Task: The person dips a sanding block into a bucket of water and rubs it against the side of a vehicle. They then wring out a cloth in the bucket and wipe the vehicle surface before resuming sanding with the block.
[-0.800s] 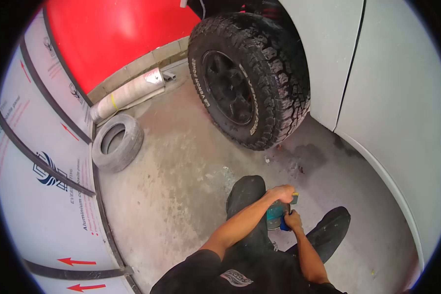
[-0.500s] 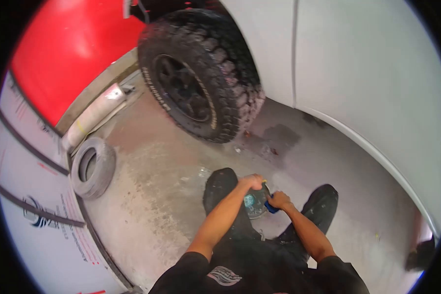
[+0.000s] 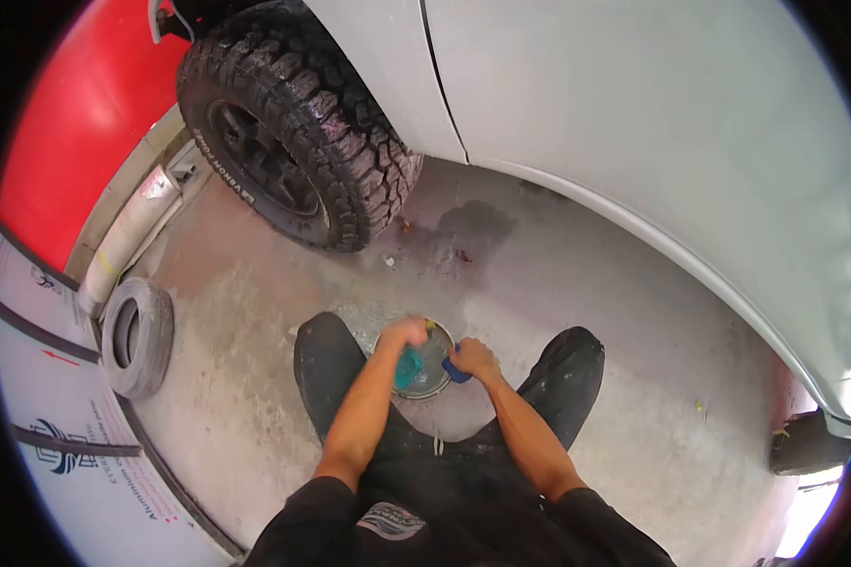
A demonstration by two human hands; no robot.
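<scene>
Between my knees stands a round bucket (image 3: pixel 426 397) with grey, watery contents and a teal thing (image 3: pixel 408 369) inside. My left hand (image 3: pixel 407 332) is closed over the bucket's far left rim and slightly blurred. Beside its fingers a small yellow thing (image 3: pixel 430 324) shows; I cannot tell what the hand grips. My right hand (image 3: pixel 475 358) is wrapped round a small blue block (image 3: pixel 457 369) at the bucket's right rim.
A pale car body (image 3: pixel 615 104) with a chunky front tyre (image 3: pixel 303 123) stands ahead and to the right. At left are a loose tyre (image 3: pixel 140 338), a rolled sheet (image 3: pixel 128 241) and printed panels (image 3: pixel 57 397). A dark wet patch (image 3: pixel 473 227) marks the floor.
The view has shifted, so car, bucket and legs appear further left. My left hand has moved away from the right hand, showing more of the bucket. The right still holds the blue block.
</scene>
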